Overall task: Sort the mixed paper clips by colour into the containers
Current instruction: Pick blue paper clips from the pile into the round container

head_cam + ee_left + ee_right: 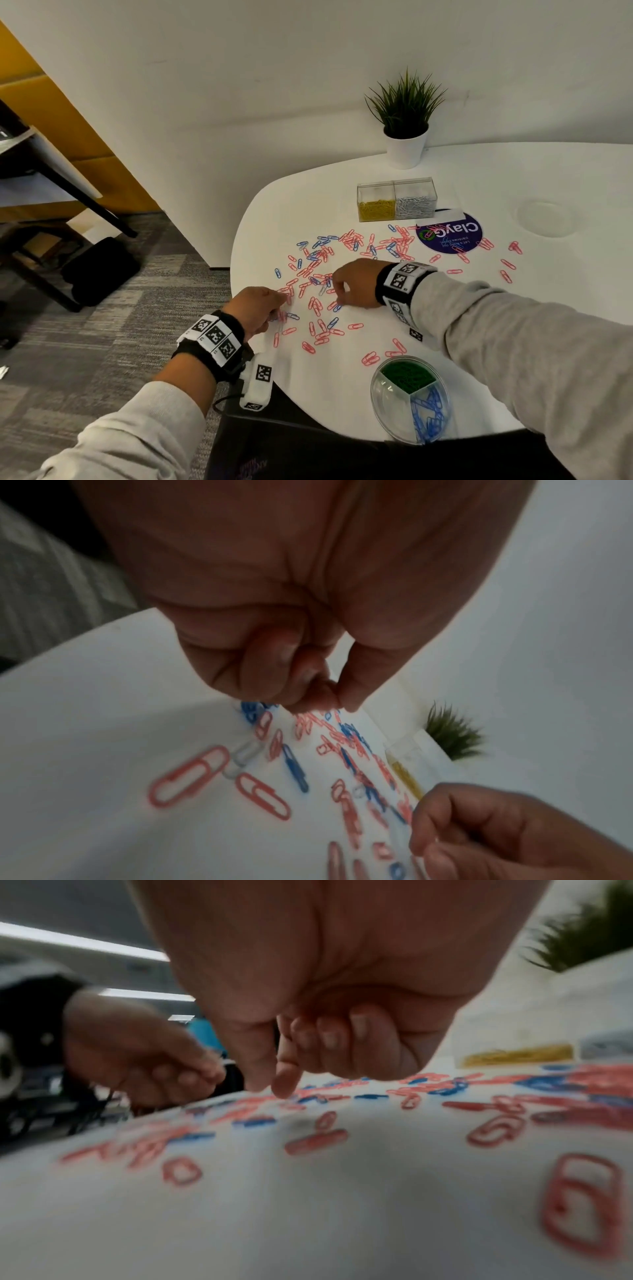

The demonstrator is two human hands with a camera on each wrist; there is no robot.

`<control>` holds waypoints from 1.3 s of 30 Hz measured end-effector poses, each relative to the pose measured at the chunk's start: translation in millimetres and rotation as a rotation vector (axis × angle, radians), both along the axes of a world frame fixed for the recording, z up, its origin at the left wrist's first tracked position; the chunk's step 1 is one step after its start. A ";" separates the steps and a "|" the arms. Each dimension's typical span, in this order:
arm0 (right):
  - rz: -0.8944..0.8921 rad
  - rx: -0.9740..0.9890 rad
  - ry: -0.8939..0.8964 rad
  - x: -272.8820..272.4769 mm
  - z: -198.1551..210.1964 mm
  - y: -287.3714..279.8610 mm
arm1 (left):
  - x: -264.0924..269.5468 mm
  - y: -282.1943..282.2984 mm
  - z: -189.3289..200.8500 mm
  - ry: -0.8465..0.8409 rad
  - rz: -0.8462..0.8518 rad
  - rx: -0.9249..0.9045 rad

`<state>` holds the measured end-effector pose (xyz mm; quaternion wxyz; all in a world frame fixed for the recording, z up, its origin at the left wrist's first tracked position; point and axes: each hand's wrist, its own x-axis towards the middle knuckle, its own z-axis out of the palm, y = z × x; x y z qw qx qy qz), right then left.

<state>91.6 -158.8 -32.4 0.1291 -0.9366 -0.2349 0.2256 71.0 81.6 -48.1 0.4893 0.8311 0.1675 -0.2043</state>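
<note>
1. Fingers of left hand pinched together at the tips, low over the scatter; whether a clip sits between them, cannot tell.
2. Right hand curled, forefinger poking down among red paper clips and blue paper clips on the white table; holding anything, cannot tell.
3. Best taken one colour at a time: slide a blue clear, pinch, lift.
4. Round divided container near, blue section waiting.

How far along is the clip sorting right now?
Done: yellow and silver fill the clear box; green and some blue lie in the round tray. In hand: both the left hand and right hand work in the pile, grip unclear. Left: many red clips, scattered blue clips, and one tray section empty.
</note>
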 end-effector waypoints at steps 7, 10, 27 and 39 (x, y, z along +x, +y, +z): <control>0.088 -0.133 -0.067 -3.6 -10.4 2.9 | -5.8 -1.8 4.8 -0.277 -0.542 0.827; 0.092 -0.144 -0.087 -6.2 -6.5 -4.1 | -7.6 -6.5 4.7 -0.291 -0.659 0.823; 0.304 -0.111 -0.048 -157.0 50.6 -71.3 | -27.0 -56.6 33.3 -0.426 -0.828 0.763; 0.058 0.218 0.013 -176.3 49.3 -95.8 | -82.0 -121.7 66.0 -0.447 -1.154 0.549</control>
